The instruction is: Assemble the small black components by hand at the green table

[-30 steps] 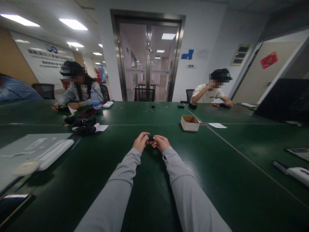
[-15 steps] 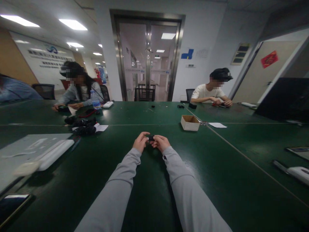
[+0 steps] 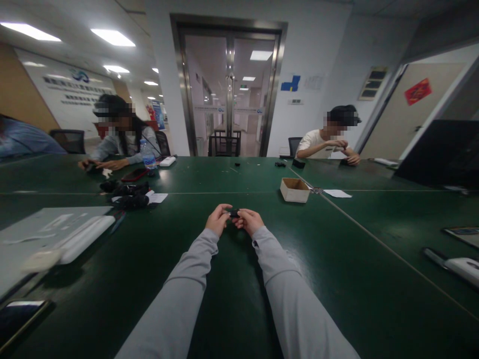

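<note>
My L hand & R hand fingers pinch blk part over desk; it's tiny, so if either slips I cld drop it.

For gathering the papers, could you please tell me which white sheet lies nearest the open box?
The right-hand sheet, just right of the box; the other sheet lies by the black gear.

Both forearms, in light grey sleeves, reach forward and angle inward. The left hand and right hand meet close together, palms turned toward each other, thumbs and fingers curled in a pinch; the fingertips are small here, so their exact contact is hard to tell.
</note>
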Tool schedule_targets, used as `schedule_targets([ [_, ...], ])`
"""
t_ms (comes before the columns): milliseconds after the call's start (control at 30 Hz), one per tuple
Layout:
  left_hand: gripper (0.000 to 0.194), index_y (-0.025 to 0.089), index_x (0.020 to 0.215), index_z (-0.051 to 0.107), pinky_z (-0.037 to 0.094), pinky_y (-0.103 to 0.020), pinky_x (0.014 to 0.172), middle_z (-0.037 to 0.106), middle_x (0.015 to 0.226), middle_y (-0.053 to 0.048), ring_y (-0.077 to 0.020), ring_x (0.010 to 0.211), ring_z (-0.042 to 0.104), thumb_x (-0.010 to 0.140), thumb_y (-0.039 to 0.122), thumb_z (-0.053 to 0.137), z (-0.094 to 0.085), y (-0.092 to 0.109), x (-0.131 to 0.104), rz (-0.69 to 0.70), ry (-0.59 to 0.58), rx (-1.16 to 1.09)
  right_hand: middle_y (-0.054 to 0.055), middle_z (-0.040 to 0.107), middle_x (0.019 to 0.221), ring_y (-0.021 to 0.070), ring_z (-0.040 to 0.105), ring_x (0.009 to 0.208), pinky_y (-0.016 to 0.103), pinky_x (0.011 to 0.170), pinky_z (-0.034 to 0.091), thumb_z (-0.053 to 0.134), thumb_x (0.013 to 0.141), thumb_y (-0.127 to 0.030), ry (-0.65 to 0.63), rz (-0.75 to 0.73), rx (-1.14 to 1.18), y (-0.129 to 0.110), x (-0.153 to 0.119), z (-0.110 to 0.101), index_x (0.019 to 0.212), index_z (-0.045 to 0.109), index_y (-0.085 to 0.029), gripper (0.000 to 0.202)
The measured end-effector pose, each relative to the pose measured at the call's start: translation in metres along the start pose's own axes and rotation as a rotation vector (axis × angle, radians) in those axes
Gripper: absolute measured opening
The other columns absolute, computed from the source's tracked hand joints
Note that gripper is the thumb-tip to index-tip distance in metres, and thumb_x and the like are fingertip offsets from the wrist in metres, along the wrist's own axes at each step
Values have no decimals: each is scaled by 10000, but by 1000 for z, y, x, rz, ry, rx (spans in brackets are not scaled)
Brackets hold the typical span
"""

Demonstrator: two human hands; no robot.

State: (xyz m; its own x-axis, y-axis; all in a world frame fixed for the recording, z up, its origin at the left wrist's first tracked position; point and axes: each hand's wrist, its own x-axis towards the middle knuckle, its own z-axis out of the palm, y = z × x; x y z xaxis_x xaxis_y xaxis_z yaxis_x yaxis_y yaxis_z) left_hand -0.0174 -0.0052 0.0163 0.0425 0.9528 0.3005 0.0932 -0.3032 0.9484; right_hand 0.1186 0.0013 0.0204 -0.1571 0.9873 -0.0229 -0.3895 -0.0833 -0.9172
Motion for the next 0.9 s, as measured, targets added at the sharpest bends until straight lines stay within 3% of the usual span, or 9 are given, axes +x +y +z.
schedule_targets([
  [367, 282, 167, 950, 547, 296, -170, 356, 484, 512, 38, -59, 353, 378, 756, 342, 442, 0, 1, -1, -20, -13, 35, 50, 585, 489, 122, 525, 378, 174, 345, 415, 566, 708, -98, 13, 5, 7, -1, -1, 1, 804, 522, -102, 106],
  [500, 281, 177, 972, 543, 324, -166, 378, 522, 595, 32, -50, 380, 405, 724, 295, 483, 1, 1, -1, -1, 4, 26, 44, 590, 499, 122, 531, 386, 172, 346, 421, 564, 707, -102, 7, 7, 5, 0, -1, 0, 806, 523, -109, 107],
  [900, 297, 165, 952, 545, 294, -172, 359, 476, 481, 49, -62, 349, 371, 745, 353, 445, 1, 1, -1, -22, -27, 19, 49, 591, 502, 122, 528, 386, 177, 349, 423, 566, 711, -106, 1, -5, 12, 1, 0, -1, 804, 522, -104, 104],
])
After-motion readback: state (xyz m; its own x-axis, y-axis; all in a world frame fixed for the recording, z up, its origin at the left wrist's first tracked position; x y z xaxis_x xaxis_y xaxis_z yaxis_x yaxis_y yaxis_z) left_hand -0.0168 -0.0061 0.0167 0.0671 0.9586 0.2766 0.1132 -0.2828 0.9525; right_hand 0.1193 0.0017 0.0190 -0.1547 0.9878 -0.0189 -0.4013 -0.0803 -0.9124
